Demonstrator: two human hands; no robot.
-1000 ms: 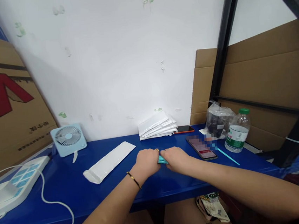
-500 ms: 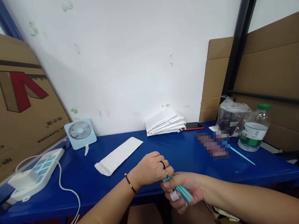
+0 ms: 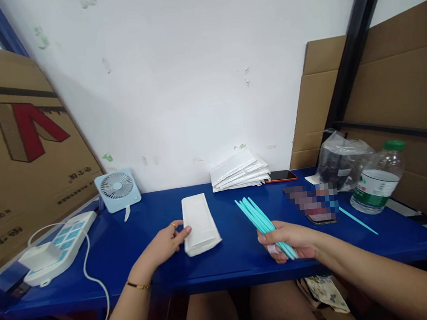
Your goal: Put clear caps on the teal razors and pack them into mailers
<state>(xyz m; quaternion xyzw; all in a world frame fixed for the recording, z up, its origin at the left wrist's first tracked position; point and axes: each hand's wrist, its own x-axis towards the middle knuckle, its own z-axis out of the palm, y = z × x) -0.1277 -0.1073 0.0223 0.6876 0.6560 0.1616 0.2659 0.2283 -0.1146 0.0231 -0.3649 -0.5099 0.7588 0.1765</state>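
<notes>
My left hand (image 3: 168, 242) pinches the left edge of a white padded envelope (image 3: 200, 226), thumb on top and fingers at its side. The envelope lies on the blue table, its long side pointing away from me. In my right hand (image 3: 287, 241) is a bundle of thin turquoise sticks (image 3: 259, 218), gripped near the lower end, the upper ends fanning slightly to the left. A pale wrap covers one finger of that hand. The exact kind of the sticks cannot be made out.
Against the wall lies a stack of white envelopes (image 3: 237, 170), beside a phone (image 3: 283, 175). To the right are a single turquoise stick (image 3: 359, 221), a water bottle (image 3: 377, 179) and a bagged cup (image 3: 338, 163). A small fan (image 3: 118, 189) and a power strip (image 3: 68, 239) occupy the left.
My hands have parted. The left went to the envelope, which now points more straight away from me; the right raised the turquoise sticks above the table, turned so their ends show.
</notes>
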